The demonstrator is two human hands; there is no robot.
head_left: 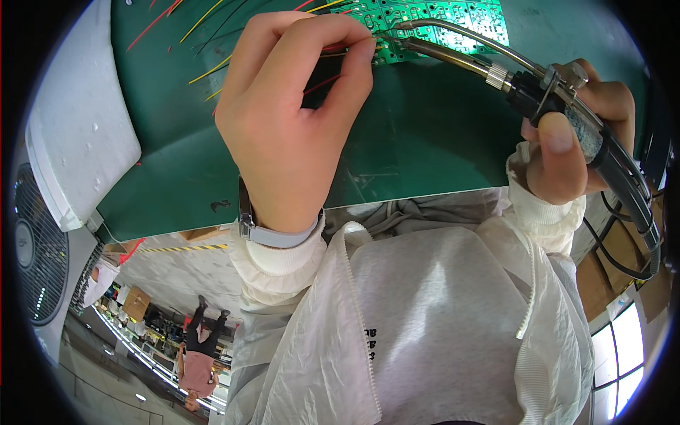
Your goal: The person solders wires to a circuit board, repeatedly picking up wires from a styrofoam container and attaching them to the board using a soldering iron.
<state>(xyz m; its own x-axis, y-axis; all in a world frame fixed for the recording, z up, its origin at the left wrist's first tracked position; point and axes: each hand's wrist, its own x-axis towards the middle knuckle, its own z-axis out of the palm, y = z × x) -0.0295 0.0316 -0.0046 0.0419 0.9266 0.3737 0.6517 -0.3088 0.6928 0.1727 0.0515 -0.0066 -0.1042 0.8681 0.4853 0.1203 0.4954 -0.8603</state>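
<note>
My left hand (287, 106) is pinched at the near edge of a green circuit board (464, 15), its thumb and forefinger closed on the end of a thin wire. Strands in red and yellow show behind these fingers. Wrapped round the handle of a soldering iron (457, 59) is my right hand (559, 159), thumb on top. A curved metal feed tube (471, 33) is clamped along the iron. Both tips meet at the board's edge, right beside my left fingertips. The exact joint is too small to make out.
Several loose red, yellow and black wires (203, 21) lie on the green mat (425, 127) to the left. A white foam piece (81, 106) and a fan (41, 244) stand at the far left. The iron's black cable (616, 269) loops down at the right, near cardboard (609, 283).
</note>
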